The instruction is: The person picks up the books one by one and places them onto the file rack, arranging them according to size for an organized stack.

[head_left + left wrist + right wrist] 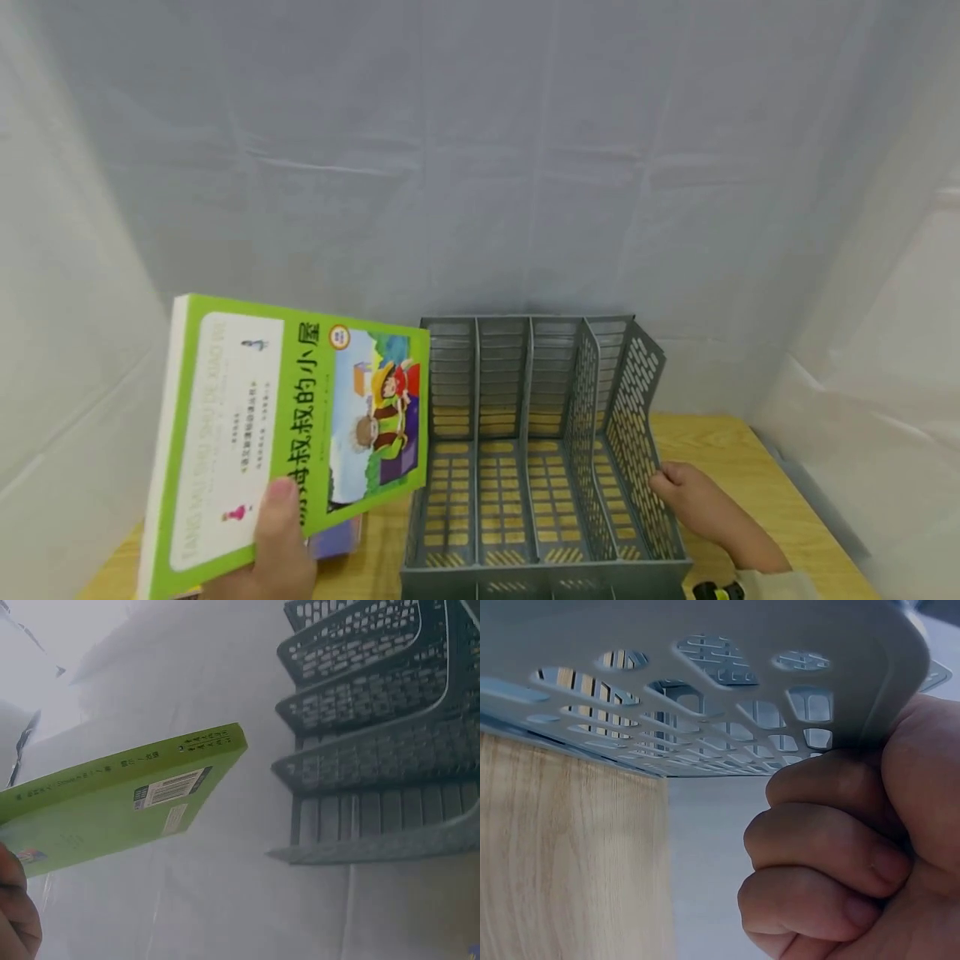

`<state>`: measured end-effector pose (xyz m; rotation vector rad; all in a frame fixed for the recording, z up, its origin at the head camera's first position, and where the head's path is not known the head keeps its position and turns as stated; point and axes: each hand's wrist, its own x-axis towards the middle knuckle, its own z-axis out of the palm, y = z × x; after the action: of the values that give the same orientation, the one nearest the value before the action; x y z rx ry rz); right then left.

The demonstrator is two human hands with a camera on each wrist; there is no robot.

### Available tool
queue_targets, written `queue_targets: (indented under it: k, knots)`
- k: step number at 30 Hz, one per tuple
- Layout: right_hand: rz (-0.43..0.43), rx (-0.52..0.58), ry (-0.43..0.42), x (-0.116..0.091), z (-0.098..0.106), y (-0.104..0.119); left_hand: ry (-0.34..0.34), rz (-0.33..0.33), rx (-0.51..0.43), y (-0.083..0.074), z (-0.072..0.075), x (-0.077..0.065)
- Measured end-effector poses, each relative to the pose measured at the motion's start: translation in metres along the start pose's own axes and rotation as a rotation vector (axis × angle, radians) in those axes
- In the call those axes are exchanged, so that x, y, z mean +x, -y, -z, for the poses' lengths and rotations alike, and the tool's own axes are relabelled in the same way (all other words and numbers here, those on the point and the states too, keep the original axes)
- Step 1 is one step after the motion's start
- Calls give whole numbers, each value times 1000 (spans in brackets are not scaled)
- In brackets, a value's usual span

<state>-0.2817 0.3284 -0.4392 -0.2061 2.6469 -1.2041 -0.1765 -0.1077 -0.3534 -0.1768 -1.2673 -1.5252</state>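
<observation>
A green picture book [307,417] with a cartoon cover is raised at the left, gripped near its lower edge by my left hand [273,542], thumb on the front cover. The left wrist view shows its spine and barcoded back [172,784], with curled fingers [16,907] at the frame's edge. A dark grey file rack [498,500] with several slots stands to the right of the book, its compartments bare. On the rack's right side panel, my right hand [697,500] pinches the front edge; the right wrist view has its fingers [810,847] curled beneath the perforated panel.
The rack stands on a wooden table [772,517]. A purple item [337,537] lies on the table, partly hidden behind the green book. Pale sheeting [525,167] hangs behind and along both sides.
</observation>
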Motion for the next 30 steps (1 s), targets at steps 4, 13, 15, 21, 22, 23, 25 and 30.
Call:
queue_targets:
  k: [4,13,15,21,22,23,25,30]
  knots:
    - [1,4,-2,1,-1,-1,168,12,106,1,-7,-7]
    - [-14,0,-17,-1,-1,1,431,-131,134,32,-12,-7]
    - [-18,-3,-24,-1,-1,3,448,-99,154,37,-12,-8]
    - [-17,4,-23,-1,0,4,515,-53,206,53,-15,-14]
    - [-16,7,-23,-1,0,3,525,-54,214,56,-16,-15]
    - [-16,9,-22,-1,0,3,532,-48,225,58,-16,-16]
    - [-15,12,-21,-2,0,3,544,-16,239,62,-16,-19]
    - [-19,25,-16,-2,0,4,561,97,336,69,-15,-25]
